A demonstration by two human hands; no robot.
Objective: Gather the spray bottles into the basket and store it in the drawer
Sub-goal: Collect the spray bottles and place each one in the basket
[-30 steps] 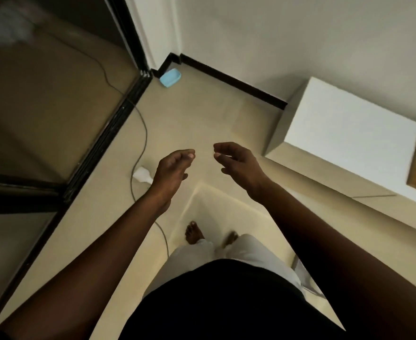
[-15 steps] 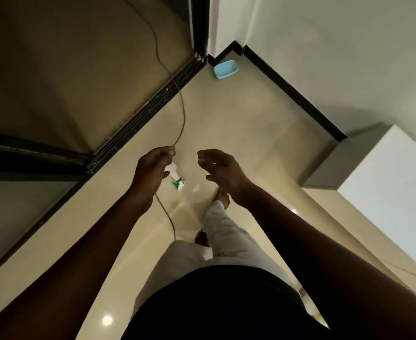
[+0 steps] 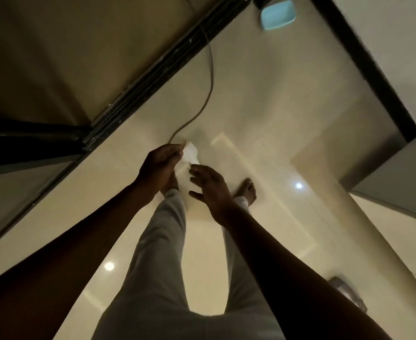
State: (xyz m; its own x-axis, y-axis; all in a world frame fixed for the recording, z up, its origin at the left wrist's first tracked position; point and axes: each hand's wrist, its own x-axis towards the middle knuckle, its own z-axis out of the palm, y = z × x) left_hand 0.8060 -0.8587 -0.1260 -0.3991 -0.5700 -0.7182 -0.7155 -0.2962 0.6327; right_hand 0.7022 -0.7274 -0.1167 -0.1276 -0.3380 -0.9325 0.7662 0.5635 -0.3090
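**Two hands closing in on the bottle**

The right hand (image 3: pixel 209 190) is open, fingers spread. The left hand (image 3: pixel 159 165) is at the white spray bottle (image 3: pixel 190 154) — whether it grips, I cannot tell. The bottle is mid-floor by a cord (image 3: pixel 208 77); the blue basket (image 3: pixel 278 14) sits in the far corner. Likely risks — a loose hold drops the bottle, or fingers snag the cord.

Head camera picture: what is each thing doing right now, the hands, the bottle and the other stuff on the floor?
Left hand: open, fingers stretched forward, holding nothing.
Right hand: open, fingers spread, holding nothing.
Spray bottle: on the floor, partly hidden by the left hand.
Blue basket: on the floor in the far corner, away from the bottle.
Cable: lying loose across the floor.
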